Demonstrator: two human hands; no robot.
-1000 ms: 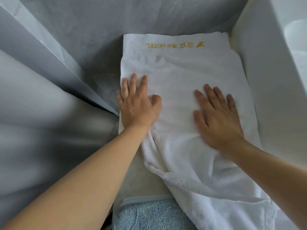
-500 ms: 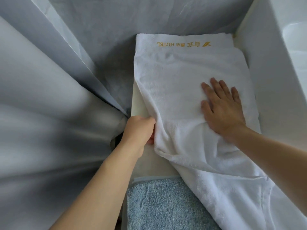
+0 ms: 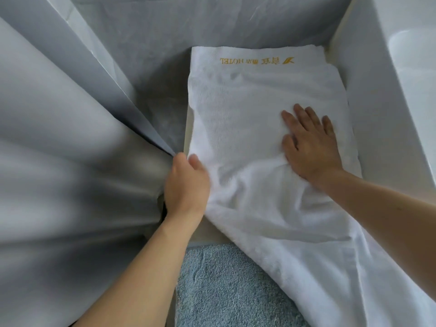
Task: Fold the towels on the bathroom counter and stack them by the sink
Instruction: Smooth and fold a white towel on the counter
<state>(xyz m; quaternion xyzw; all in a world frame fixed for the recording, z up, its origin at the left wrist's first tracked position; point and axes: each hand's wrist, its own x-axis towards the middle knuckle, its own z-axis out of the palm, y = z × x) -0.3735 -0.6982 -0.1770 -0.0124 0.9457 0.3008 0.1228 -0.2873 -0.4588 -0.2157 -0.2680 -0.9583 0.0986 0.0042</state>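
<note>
- White hotel towel (image 3: 247, 119) spread along the narrow desk (image 3: 207, 232), gold lettering at the far end, near end rumpled and trailing off toward the lower right.
- Left hand (image 3: 186, 185) curled around the towel's left edge, thumb on top, pinching the cloth.
- Right hand (image 3: 309, 145) flat, fingers straight, pressing on the towel.
- Blue-grey towel (image 3: 224, 286) lying nearest, partly under the white one.
- Grey curtain (image 3: 70, 138) bunched just beside the left hand.

- A hotel bathroom, by the look of it; the white towel (image 3: 254, 119) carries gold embroidered lettering (image 3: 257, 60) reading HOTEL
- A pale curtain (image 3: 70, 149) hangs in folds on the left; a glossy white fixture (image 3: 387, 114) rises on the right
- A blue terry mat (image 3: 226, 289) lies below the ledge
</note>
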